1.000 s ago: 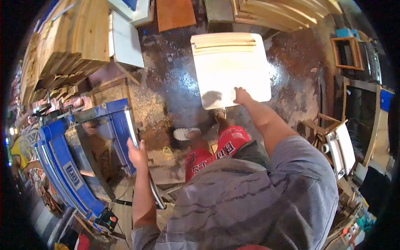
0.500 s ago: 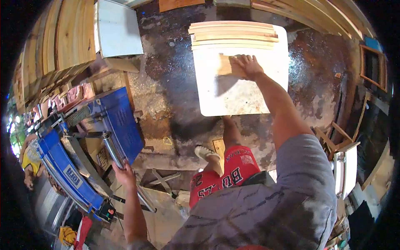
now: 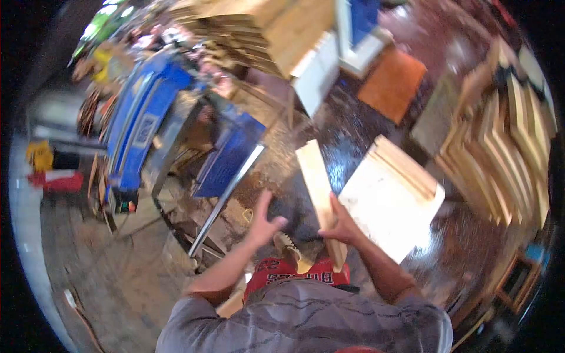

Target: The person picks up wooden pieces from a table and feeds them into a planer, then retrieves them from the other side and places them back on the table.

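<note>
a wooden board [image 3: 315, 179] slants just left of the white table [image 3: 382, 215], with the right hand [image 3: 343, 226] clamped on its edge. the left hand [image 3: 262, 225], fingers spread, is apart from the right, farther left of the table. wood strips [image 3: 406, 169] lie on the table; a metal bar [image 3: 227, 200] and blue machine [image 3: 136, 123] are well left of it, stacked planks [image 3: 500, 150] to its right.

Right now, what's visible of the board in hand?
The board is long, narrow and pale, apparently bare wood. It slants away from the person, left of the white tabletop. The right hand grips it; the open left hand is clear of it. Whether its near end touches the shorts, I can't tell.
</note>
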`<control>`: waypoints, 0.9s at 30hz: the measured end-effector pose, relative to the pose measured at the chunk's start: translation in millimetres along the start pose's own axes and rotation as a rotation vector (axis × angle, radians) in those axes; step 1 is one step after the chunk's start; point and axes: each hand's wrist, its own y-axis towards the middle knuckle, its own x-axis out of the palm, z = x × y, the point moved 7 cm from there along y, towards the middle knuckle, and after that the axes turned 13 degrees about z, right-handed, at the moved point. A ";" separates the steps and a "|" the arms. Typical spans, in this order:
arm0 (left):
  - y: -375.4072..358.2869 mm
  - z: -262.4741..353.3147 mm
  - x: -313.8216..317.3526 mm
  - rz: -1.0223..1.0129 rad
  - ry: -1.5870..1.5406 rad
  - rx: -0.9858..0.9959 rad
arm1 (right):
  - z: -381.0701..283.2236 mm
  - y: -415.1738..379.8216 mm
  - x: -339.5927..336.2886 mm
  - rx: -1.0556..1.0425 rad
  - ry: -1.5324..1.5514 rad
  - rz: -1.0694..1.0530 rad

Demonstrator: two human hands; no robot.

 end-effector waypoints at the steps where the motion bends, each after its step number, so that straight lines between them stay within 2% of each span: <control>1: -16.4 -5.6 26.7 -0.023 -0.523 -0.070 | -61.7 8.9 9.0 -0.047 -0.031 -0.078; 2: -25.6 10.1 38.0 -0.075 -0.852 -0.161 | -109.3 14.7 25.4 -0.086 -0.067 -0.152; 3: -30.5 21.5 34.5 -0.081 -0.949 -0.306 | -108.2 25.9 61.6 -0.294 -0.292 -0.124; 4: -37.4 5.8 36.2 -0.043 -1.083 -0.624 | -130.9 21.6 79.6 -0.293 -0.468 -0.109; 6: -15.8 12.1 -5.0 0.095 -1.454 -0.558 | -189.7 33.4 105.6 -0.375 -0.643 -0.174; 7: -12.5 11.6 -28.3 0.100 -1.489 -0.604 | -207.4 36.4 121.3 -0.406 -0.674 -0.188; 8: -6.9 11.4 -52.0 0.091 -1.526 -0.506 | -224.4 37.4 137.1 -0.487 -0.749 -0.202; 10: -1.4 -5.0 -88.9 0.138 -1.584 -0.483 | -243.0 38.0 160.0 -0.580 -0.852 -0.221; 13: 11.0 -46.4 -129.5 0.029 -1.697 -0.289 | -256.7 48.6 196.3 -0.641 -0.534 -0.247; 16: 17.3 -78.2 -175.2 0.019 -1.733 -0.275 | -240.9 59.1 228.7 -0.246 -0.209 -0.287; 17: 22.0 -91.8 -189.9 0.069 -1.742 -0.303 | -211.1 70.1 238.8 -0.182 -0.228 -0.260; 18: 25.4 -102.4 -205.2 0.077 -1.721 -0.332 | -236.9 58.4 250.8 -0.152 -0.351 -0.321; 20: 40.0 -132.4 -227.2 -0.009 -1.738 -0.290 | -188.7 69.7 279.7 0.052 -0.178 -0.381; 22: 53.2 -161.3 -244.7 -0.024 -1.745 -0.290 | -188.2 72.0 306.8 0.029 -0.174 -0.377; 24: 54.0 -172.9 -260.2 -0.030 -1.762 -0.287 | -199.0 72.7 326.2 0.186 -0.190 -0.336; 25: 55.1 -180.8 -270.5 0.014 -1.767 -0.299 | -179.9 83.4 340.4 0.117 -0.043 -0.350; 27: 59.7 -191.7 -289.1 0.026 -1.806 -0.243 | -189.8 85.2 361.3 0.134 0.001 -0.355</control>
